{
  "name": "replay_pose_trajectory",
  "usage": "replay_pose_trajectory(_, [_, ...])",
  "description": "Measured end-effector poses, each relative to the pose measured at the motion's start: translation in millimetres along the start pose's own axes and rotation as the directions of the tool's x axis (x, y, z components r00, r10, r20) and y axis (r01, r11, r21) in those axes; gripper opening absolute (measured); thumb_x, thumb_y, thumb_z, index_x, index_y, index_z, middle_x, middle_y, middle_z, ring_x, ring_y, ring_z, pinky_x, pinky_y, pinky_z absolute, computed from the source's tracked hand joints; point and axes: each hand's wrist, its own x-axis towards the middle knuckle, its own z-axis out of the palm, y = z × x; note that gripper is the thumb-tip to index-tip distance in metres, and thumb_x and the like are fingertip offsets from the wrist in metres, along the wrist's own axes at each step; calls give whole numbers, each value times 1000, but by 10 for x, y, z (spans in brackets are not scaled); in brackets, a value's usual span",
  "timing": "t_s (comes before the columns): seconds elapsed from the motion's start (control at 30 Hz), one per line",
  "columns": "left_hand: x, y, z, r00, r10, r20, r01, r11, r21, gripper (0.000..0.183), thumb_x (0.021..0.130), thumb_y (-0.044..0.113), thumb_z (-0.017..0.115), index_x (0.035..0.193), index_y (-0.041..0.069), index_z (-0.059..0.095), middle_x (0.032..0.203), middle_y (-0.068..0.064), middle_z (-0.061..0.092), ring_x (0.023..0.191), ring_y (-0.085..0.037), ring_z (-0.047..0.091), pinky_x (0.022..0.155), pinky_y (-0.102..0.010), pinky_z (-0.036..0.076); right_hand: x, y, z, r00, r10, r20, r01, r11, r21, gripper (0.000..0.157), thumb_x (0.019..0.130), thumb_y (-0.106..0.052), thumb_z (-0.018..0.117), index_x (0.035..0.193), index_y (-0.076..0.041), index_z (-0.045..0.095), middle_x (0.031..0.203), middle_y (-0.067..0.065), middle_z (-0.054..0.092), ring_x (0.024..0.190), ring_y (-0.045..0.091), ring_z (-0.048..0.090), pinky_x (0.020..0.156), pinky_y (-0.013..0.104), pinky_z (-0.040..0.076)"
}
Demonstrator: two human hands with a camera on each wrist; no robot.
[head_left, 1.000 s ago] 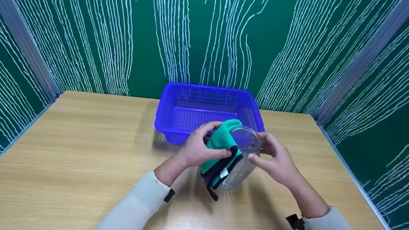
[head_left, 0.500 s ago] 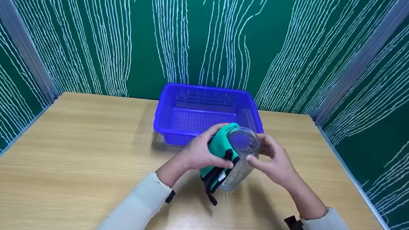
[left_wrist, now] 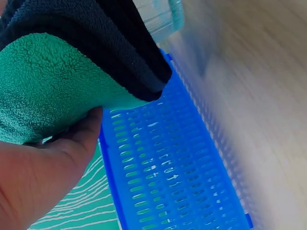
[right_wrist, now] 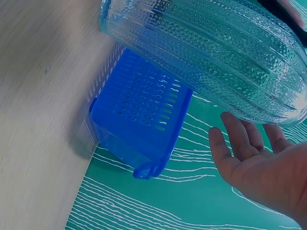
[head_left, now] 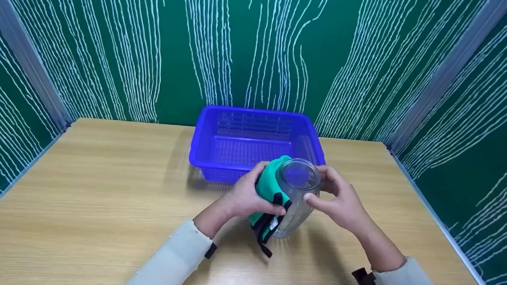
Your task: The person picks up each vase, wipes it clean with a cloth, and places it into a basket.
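Note:
My right hand (head_left: 344, 200) holds a clear ribbed glass jar (head_left: 295, 211) near its mouth, thumb on the near side and fingers beyond. The jar leans slightly, open mouth up; I cannot tell whether its base touches the table. My left hand (head_left: 249, 195) grips a folded green towel (head_left: 270, 181) with black edging, a white tag and a black loop, against the jar's left side. The left wrist view shows the towel's dark grey side (left_wrist: 67, 19). In the right wrist view the fingertips (right_wrist: 230, 120) touch the jar's wall.
A blue-purple plastic basket (head_left: 197, 147) with slotted walls stands just behind the hands. The wooden table (head_left: 108, 188) ends at green walls (head_left: 180, 72) with wavy white lines, joined by grey corner posts (head_left: 445, 73).
The towel and my left hand have slid a little down along the jar's left side. The jar has shifted slightly left; my right hand keeps its hold.

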Motion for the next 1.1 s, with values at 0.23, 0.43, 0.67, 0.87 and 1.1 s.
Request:
replay_pose_trajectory(0.23, [-4, -91, 37, 1000, 26, -12, -26, 1000, -6, 91, 39, 48, 84, 114, 47, 32, 110, 17, 49, 104, -10, 46, 91, -39, 35, 9, -22, -1, 1000, 5, -2, -5, 1000, -13, 50, 72, -24, 71, 115, -16, 47, 105, 4, 57, 99, 19, 55, 88, 38, 43])
replay_pose_trajectory(0.43, [-34, -153, 70, 1000, 15, -6, -15, 1000, -4, 90, 39, 40, 86, 112, 35, 34, 111, 13, 49, 104, -11, 46, 92, -36, 35, 14, -25, 7, 1000, 31, 3, -31, 999, -21, 52, 71, -26, 72, 115, -13, 46, 108, 7, 57, 99, 18, 54, 89, 43, 42])
replay_pose_trajectory(0.67, [-45, -270, 122, 1000, -3, -13, 4, 997, 76, 89, 34, 48, 85, 107, 36, 35, 105, 16, 50, 99, -8, 49, 86, -32, 40, 12, -8, 14, 1000, 12, 0, -12, 1000, -9, 49, 72, -23, 72, 113, -13, 47, 104, 5, 57, 96, 15, 55, 87, 36, 43])
replay_pose_trajectory(0.87, [-43, -315, 136, 1000, -14, -15, 16, 994, 111, 87, 32, 46, 85, 104, 35, 38, 103, 16, 52, 96, -8, 50, 83, -31, 41, 8, -16, 8, 1000, 3, 6, -3, 1000, -7, 47, 72, -24, 71, 112, -15, 48, 104, 5, 57, 95, 13, 55, 85, 26, 43])
replay_pose_trajectory(1.1, [-62, -360, 171, 998, -66, 4, 65, 985, 161, 87, 33, 46, 85, 105, 37, 37, 102, 16, 51, 94, -9, 50, 81, -31, 42, -1, -14, 3, 1000, 8, 4, -8, 1000, 8, 48, 72, -23, 71, 112, -13, 48, 103, 6, 58, 94, 15, 55, 83, 26, 44])
